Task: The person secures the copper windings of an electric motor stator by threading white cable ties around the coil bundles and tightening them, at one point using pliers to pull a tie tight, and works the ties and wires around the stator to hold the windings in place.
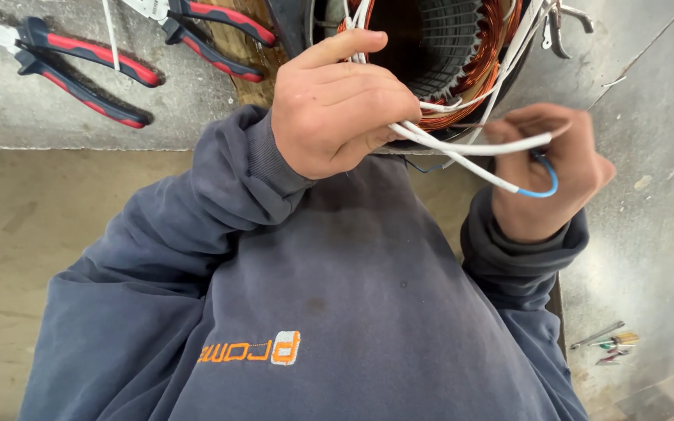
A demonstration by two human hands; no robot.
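White sleeved wires (462,146) run from the copper-wound stator (462,54) at the worktop (56,109) edge; left hand (337,105) fingers pinch them, right hand (548,175) fingers close on the blue-tipped end. Red-handled pliers (79,66) lie well apart.

L hand (337,105): grip closed, thumb out | R hand (548,171): grip pinched

White wires (462,146), one with a blue end (544,187); copper-orange coil (487,54); red-and-black pliers (79,70); grey table (56,117); dark blue sweatshirt (313,296) with an orange logo (253,351).
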